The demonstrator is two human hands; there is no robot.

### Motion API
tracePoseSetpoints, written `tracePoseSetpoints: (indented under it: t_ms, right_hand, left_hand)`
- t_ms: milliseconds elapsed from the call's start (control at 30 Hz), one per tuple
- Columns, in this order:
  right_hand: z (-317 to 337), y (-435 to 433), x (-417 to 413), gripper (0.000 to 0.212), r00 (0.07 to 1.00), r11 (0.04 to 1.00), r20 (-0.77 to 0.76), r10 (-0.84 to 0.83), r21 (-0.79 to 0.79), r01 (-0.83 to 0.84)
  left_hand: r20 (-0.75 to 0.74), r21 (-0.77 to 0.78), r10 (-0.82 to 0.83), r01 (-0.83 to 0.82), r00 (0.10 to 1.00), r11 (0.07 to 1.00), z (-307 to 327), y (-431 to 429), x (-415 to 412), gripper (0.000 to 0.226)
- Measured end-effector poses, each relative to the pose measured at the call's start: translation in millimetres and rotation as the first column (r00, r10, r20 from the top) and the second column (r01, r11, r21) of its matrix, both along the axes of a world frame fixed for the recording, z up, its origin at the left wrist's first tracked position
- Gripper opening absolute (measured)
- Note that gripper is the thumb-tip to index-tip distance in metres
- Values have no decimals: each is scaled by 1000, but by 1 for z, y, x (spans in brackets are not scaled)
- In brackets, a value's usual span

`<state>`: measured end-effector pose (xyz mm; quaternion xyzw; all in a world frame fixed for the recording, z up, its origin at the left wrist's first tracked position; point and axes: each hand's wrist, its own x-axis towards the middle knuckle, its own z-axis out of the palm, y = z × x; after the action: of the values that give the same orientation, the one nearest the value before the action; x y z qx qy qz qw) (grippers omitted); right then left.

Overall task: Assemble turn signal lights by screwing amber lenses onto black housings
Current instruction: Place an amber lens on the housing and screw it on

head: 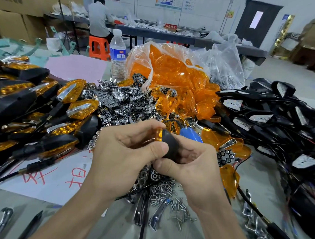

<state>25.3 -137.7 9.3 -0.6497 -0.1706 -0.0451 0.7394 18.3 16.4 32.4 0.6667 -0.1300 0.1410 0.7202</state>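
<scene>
On the far table a red sign [170, 26] reads 不合格区. Nearer, a bottle [117, 50] carries a blue label with white characters too small to read, and red handwriting crosses a white sheet [60, 180]. Both hands grip one housing [171, 147] above the screws [167, 195]. The left hand [126, 154] curls round its lens [159, 134] end, and the right hand [194, 168] wraps the rear, thumb beneath.

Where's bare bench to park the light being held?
Pink sheet between finished amber-and-black lights and clear water bottle; white paper with red writing left of the left hand holding the black-housed light. Centre is crowded: chrome reflectors, steel screws, loose amber lenses.
</scene>
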Motion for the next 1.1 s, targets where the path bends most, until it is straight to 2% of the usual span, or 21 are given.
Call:
tracePoseSetpoints:
  t_ms: [233, 300, 500, 600, 733, 800, 833, 900, 967, 1000, 1033, 1100]
  right_hand:
    - [0, -4, 0, 30, 995, 998, -98, 8, -60, -14]
    - [0, -4, -1, 32, 993, 997, -118, -10, -82, 1]
    - [2, -7, -2, 33, 991, 991, -133, 18, -132, -36]
    - [2, -9, -2, 32, 994, 993, -108, 28, -111, -40]
    - [4, -9, 0, 27, 990, 997, -116, 82, -6, -83]
    - [4, -9, 1, 35, 970, 984, -174, 173, 69, -163]
    - [3, -8, 1, 41, 944, 969, -228, 238, 119, -215]
    - [1, -6, -2, 56, 849, 901, -325, 416, 275, -336]
    - [-1, -2, -6, 55, 728, 779, -336, 597, 460, -426]
    - [-1, 0, -8, 49, 692, 737, -333, 640, 519, -432]
    - [0, 2, -9, 42, 683, 728, -342, 645, 547, -414]
    - [4, 6, -6, 36, 721, 804, -424, 548, 504, -314]
  left_hand:
    - [-55, -22, -2, 0, 998, 1000, -1, 0, 0, 37]
    - [-80, -37, -8, 5, 997, 999, 0, 1, 0, 31]
    - [-86, 63, -35, 40, 996, 997, -1, 6, 0, 36]
    - [-69, 61, -24, 28, 997, 998, -5, 3, 0, 30]
    - [-26, 77, 12, -10, 1000, 997, -4, 5, 4, 24]
    - [-109, 50, -93, 99, 990, 994, -5, 10, 9, 27]
    - [-195, 12, -193, 200, 962, 980, -5, 13, 11, 29]
    - [-330, -93, -448, 444, 831, 891, -5, 17, 12, 41]
    - [-347, -203, -609, 577, 713, 791, -8, 18, 11, 58]
    - [-341, -254, -630, 577, 697, 776, -10, 18, 12, 71]
    - [-360, -286, -597, 524, 717, 802, -12, 18, 13, 78]
    - [-391, -255, -447, 372, 805, 893, -15, 17, 18, 57]
